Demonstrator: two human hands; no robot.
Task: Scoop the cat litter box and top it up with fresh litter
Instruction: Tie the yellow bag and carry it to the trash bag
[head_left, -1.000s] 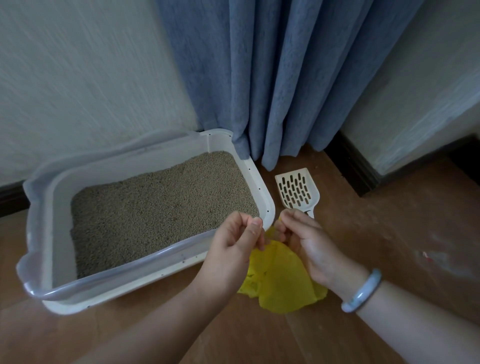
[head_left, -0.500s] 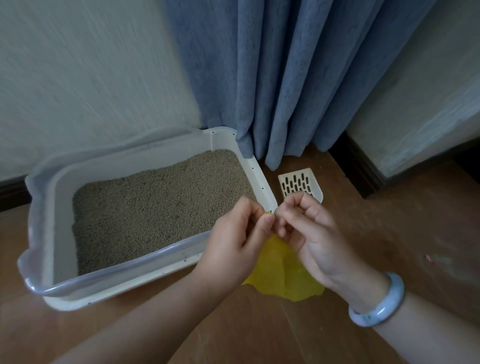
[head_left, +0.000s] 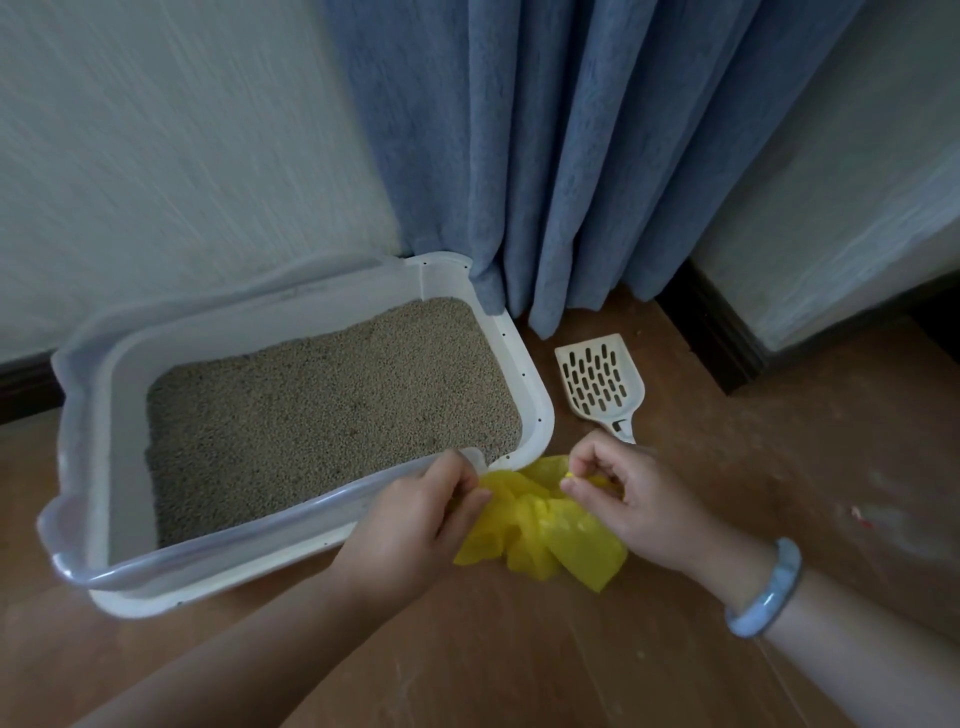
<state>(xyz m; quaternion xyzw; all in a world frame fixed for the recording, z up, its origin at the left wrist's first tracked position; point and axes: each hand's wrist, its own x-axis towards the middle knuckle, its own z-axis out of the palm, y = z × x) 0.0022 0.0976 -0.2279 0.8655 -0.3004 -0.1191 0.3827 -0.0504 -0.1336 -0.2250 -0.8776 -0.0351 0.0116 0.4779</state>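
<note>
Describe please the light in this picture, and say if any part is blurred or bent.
Head view: dim, soft light, no glare; the wall and far-right floor look smeared; the wide lens bends the curtain and litter box; the left hand, right hand, yellow bag and scoop are fairly sharp.

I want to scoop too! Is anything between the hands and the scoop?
Nothing does. The scoop lies just past the right hand, but it and the left hand both pinch the yellow bag.

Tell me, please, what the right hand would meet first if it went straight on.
Probably the near corner of the white plastic litter box, past the yellow plastic bag the right hand pinches.
</note>
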